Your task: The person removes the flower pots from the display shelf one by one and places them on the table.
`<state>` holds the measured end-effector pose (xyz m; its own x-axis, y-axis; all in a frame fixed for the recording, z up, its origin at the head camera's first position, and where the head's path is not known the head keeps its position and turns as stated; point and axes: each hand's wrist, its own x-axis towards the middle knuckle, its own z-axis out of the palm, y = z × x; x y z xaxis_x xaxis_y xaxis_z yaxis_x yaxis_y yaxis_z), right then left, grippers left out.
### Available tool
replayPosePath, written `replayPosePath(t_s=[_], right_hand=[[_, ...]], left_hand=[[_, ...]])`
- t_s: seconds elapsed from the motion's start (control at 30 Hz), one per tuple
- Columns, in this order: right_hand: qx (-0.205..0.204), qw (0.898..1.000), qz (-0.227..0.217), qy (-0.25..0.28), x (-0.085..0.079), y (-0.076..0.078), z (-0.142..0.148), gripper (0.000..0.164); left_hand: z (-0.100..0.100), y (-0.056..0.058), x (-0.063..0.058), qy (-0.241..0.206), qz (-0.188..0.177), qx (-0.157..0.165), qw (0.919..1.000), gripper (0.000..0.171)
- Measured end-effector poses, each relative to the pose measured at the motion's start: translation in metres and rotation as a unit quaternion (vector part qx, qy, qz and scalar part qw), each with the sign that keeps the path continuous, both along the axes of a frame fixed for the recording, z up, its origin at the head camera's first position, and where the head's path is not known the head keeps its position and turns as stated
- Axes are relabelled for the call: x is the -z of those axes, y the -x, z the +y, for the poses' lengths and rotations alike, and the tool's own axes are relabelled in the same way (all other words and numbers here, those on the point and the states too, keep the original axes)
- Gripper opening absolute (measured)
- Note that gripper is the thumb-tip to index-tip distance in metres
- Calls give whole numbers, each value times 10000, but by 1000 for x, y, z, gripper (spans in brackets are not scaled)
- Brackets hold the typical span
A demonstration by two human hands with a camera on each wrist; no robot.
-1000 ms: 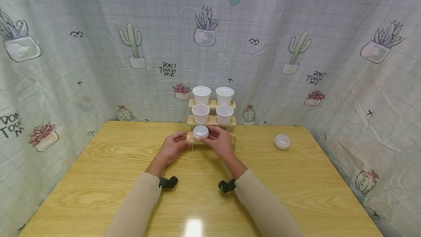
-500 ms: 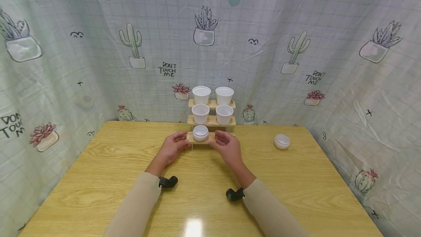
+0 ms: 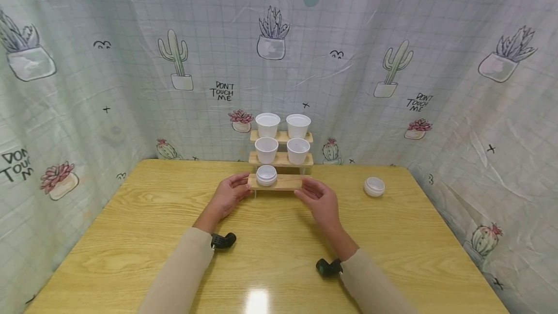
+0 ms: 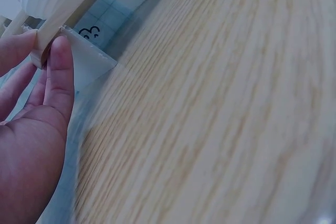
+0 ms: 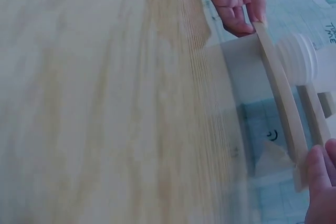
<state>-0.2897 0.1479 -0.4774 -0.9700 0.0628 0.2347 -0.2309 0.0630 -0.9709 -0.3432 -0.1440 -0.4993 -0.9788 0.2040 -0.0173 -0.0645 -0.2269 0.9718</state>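
A tiered stand with clear supports has three wooden boards, the lowest board (image 3: 285,182) nearest me. My left hand (image 3: 225,198) pinches that board's left end between thumb and fingers, as the left wrist view also shows. At its right end is my right hand (image 3: 323,206), thumb in front and fingers behind, gripping the board. A low white round tub (image 3: 267,176) with a stepped rim sits upright on the left part of this board, touched by neither hand. In the right wrist view, the tub (image 5: 297,59) shows its ridged side.
White cups stand in pairs on the middle board (image 3: 281,159) and the top board (image 3: 282,136). Another white tub (image 3: 374,187) sits on the wooden table (image 3: 131,236) at the right. A cactus-print curtain (image 3: 209,38) hangs behind and at both sides.
My right hand has let go of the tub and slid rightward along the lowest board to its right end. The left hand and the tub have stayed in place.
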Motion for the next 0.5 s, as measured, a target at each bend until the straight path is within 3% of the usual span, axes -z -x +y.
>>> replayPosePath(t_s=[0.5], right_hand=[[552, 9978, -322, -163, -5, -9, 49, 46]], left_hand=[[-1, 2, 4, 31, 64, 20, 10000, 54]])
